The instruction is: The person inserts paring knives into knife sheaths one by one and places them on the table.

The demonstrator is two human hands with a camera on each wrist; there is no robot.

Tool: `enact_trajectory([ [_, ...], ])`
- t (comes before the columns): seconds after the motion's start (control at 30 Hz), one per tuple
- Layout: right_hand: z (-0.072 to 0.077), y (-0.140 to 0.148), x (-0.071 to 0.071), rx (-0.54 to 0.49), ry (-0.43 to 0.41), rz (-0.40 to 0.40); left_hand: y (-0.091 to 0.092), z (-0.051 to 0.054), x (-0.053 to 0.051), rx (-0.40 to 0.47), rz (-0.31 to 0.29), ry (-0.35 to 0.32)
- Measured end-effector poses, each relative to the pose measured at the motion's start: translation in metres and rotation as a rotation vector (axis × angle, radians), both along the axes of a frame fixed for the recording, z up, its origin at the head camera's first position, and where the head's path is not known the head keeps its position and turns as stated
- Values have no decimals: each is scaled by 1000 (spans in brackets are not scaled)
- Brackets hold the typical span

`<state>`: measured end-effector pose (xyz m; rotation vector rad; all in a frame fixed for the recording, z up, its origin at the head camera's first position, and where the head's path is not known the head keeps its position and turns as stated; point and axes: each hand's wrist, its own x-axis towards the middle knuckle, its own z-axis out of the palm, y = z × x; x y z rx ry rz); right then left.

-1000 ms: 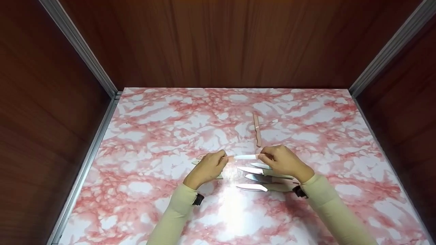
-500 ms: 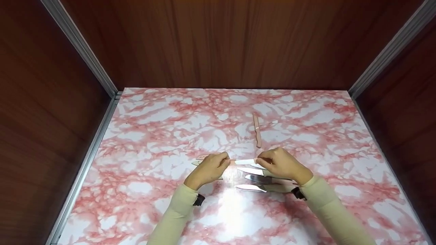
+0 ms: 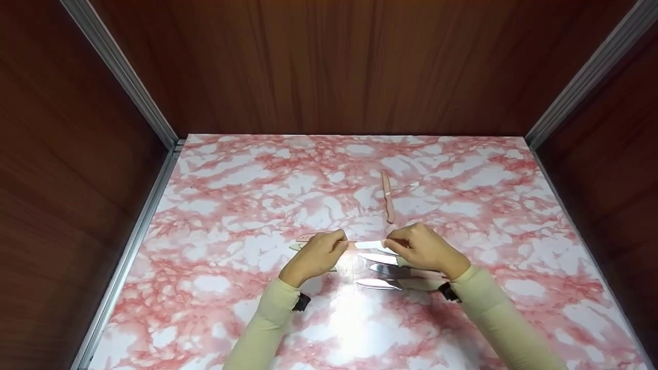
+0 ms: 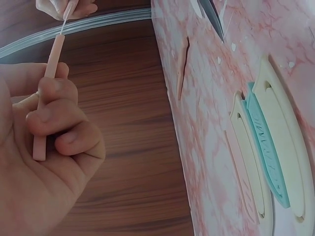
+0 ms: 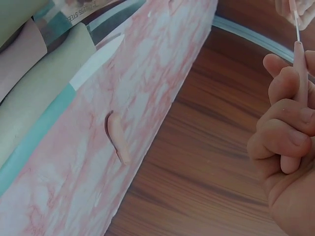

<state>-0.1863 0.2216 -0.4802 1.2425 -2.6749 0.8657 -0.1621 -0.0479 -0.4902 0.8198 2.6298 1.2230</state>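
Observation:
Above the table, my left hand (image 3: 316,255) grips a slim pink blade sheath (image 4: 54,54), its fingers curled round it. My right hand (image 3: 429,250) holds a small knife by its pink handle (image 5: 299,64). Between the hands the knife's bright blade (image 3: 370,245) shows, with its tip end toward the sheath; how far it sits inside is hard to tell. Under the right hand lie several bare knives, among them one with a turquoise handle (image 5: 34,132). Cream, turquoise and pink sheaths (image 4: 266,147) lie by the left hand, partly hidden in the head view.
Farther back on the pink-and-white marbled table (image 3: 247,190) lies a pink knife (image 3: 388,200) with its sheath on. Brown wood-look panels (image 3: 329,67) with metal corner strips rise at the back and sides. Bright glare falls on the tabletop near the front.
Both hands have come slightly toward the body with the knife and sheath, and a little closer together. During the last half second they barely move. The things on the table stay put.

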Motion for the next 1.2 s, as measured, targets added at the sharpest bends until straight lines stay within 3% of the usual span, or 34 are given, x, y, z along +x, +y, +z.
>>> enact_trajectory([
  [1.03,3,-1,0,-6,62,19,11,6,0,-28,12,88],
  [1.2,2,-1,1,-6,69,24,12,3,0,-23,12,75],
])
